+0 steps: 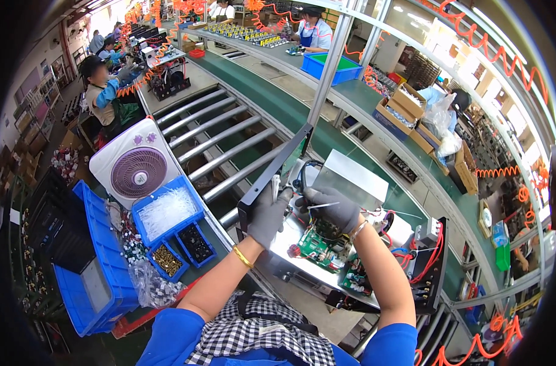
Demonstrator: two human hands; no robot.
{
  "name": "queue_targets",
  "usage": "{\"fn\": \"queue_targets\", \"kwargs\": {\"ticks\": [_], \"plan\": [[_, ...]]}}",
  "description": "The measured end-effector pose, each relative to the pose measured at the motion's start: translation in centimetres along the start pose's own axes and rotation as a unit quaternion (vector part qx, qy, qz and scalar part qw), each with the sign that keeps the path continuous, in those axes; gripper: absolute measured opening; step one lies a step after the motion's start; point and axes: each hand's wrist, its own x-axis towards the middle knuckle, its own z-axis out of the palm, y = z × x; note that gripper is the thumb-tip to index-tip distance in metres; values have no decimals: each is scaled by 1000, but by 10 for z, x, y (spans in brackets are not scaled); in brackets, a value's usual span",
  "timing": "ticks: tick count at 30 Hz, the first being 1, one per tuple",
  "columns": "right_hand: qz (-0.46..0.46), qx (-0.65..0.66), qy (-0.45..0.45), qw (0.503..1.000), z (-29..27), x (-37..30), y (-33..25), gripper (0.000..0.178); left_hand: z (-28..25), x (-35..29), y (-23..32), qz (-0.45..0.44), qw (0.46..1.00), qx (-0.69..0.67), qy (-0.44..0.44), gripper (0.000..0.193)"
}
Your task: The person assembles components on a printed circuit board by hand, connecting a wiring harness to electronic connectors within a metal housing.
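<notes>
We've got our gray-gloved left hand (269, 221) and right hand (340, 210) curled close together at some dark wires (303, 175) in an open machine (283, 247), though the exact grip's hard to see. Green circuit board (317, 246) just below, silver box (352, 175) behind. Off to our left, a purple-and-white fan (139, 171) sits by a blue bin (176, 229) of white strips (168, 210).

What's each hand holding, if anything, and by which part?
The right hand likely holds a thin white strip; the gripped part is hidden. The left hand is beside dark cables; its hold cannot be told.
</notes>
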Motion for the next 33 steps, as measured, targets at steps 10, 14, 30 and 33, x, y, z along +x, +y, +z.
{"fn": "queue_targets", "kwargs": {"ticks": [10, 14, 30, 33], "plan": [[4, -38, 47, 998, 14, -9, -9, 39, 3, 3, -2, -65, 998, -21, 18, 29], [6, -39, 27, 999, 11, -9, -8, 38, 8, 3, -7, -39, 995, -85, 26, 28], [-77, -164, 68, 981, 8, -4, 16, 38, 18, 3, -4, -46, 965, -259, 2, 20], [-81, -28, 51, 995, 11, -14, 7, 41, 16, 2, -1, -23, 990, -141, 16, 22]]}}
